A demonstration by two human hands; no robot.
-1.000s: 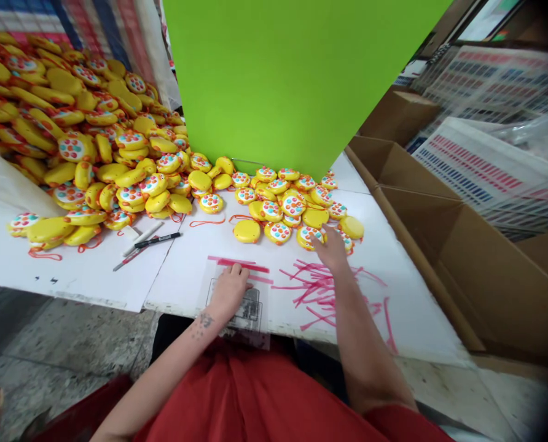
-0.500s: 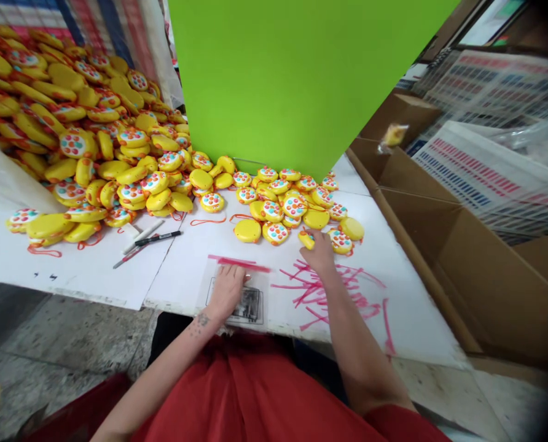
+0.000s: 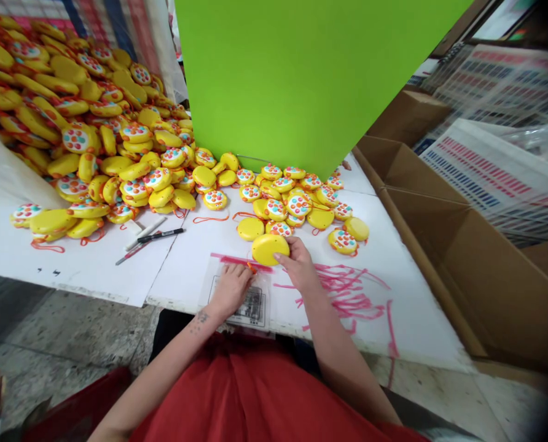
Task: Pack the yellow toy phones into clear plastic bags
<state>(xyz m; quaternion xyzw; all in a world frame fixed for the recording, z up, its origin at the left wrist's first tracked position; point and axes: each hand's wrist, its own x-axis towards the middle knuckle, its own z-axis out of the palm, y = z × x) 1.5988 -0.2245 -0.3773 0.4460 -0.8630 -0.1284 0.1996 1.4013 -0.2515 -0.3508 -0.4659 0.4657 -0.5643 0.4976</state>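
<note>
My right hand grips a yellow round plastic toy between thumb and fingers, its plain back facing up. An orange cord hangs from it beside the fingertips of my left hand. The left fingers are bent and pressed together at the top of a clear plastic bag with black print, lying at the table's front edge. A pink strip runs along the bag's top. Behind the hands lies a group of the same toys, some showing white faces with coloured dots.
A large heap of toys spills from a bag at left. Pens lie on the white table. Loose pink strips lie right of my hands. A green panel stands behind; an open cardboard box is at right.
My right hand has lifted a yellow toy from the right of the group and brought it left and nearer, beside my left hand. My left hand stays on the bag.
</note>
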